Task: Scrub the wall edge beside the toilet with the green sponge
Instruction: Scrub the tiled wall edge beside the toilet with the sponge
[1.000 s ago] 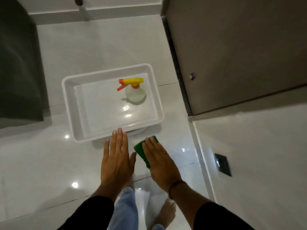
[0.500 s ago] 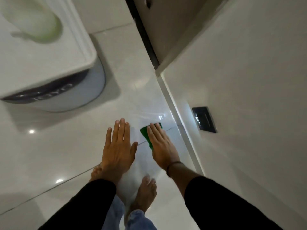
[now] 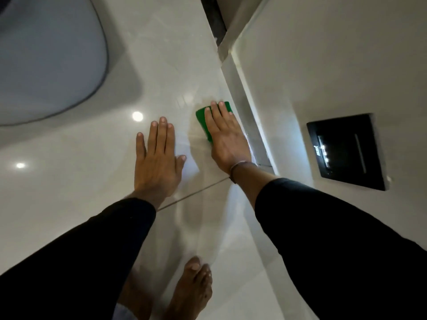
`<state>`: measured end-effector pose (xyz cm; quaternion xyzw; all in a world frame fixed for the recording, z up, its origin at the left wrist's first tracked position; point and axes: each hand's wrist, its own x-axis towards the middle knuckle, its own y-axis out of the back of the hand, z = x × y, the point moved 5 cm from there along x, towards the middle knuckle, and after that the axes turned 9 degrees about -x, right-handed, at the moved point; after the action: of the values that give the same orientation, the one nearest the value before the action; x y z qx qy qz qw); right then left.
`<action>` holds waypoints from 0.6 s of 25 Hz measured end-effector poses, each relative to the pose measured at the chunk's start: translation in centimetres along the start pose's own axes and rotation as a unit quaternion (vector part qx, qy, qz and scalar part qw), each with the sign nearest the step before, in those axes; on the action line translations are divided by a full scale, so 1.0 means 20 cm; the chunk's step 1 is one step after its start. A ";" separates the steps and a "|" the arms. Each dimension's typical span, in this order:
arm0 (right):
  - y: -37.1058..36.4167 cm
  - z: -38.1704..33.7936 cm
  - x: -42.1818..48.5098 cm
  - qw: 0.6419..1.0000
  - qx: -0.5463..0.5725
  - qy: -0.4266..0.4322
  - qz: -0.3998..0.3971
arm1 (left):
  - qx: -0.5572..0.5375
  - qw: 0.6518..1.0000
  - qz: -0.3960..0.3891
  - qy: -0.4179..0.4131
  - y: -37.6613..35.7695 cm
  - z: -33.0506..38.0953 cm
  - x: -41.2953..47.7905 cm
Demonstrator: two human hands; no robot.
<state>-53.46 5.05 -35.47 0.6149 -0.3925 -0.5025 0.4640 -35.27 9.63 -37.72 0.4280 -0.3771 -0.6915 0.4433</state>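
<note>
My right hand (image 3: 225,139) lies flat on the green sponge (image 3: 203,120), pressing it onto the glossy white tile just left of the wall edge (image 3: 250,116), a pale skirting strip running up and to the left. Most of the sponge is hidden under my fingers; its left and far ends show. My left hand (image 3: 158,158) rests flat on the tile to the left, fingers stretched out, holding nothing. The toilet (image 3: 46,56) fills the upper left, its rounded grey-white lid seen from above.
The white wall (image 3: 323,54) on the right carries a black rectangular panel (image 3: 346,151). A dark door frame (image 3: 213,17) stands at the top. My bare foot (image 3: 194,287) is on the floor below my arms. Light spots (image 3: 137,116) glint on the tile.
The view has dropped closer to the floor and swung right; the white tray with the spray bottle has left the frame. My right hand has slid the sponge rightwards, up to the wall edge.
</note>
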 end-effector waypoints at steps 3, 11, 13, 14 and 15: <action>-0.07 -0.01 -0.03 0.999 0.025 -0.016 0.015 | 0.002 0.999 0.045 -0.024 -0.08 -0.06 -0.02; -0.09 0.09 0.07 0.994 0.064 -0.074 0.055 | -0.005 0.997 0.070 -0.039 -0.13 -0.10 -0.02; -0.09 0.11 0.02 0.993 0.077 -0.074 0.059 | -0.006 0.997 0.069 -0.040 -0.13 -0.09 -0.02; -0.10 0.12 -0.03 0.992 0.082 -0.079 0.058 | -0.007 0.997 0.072 -0.042 -0.13 -0.09 -0.02; -0.10 0.12 -0.08 0.991 0.087 -0.089 0.056 | -0.007 0.996 0.075 -0.044 -0.13 -0.10 -0.01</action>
<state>-56.13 6.74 -37.19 0.5828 -0.5081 -0.4926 0.3995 -34.18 10.48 -40.65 0.3649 -0.4217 -0.6773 0.4799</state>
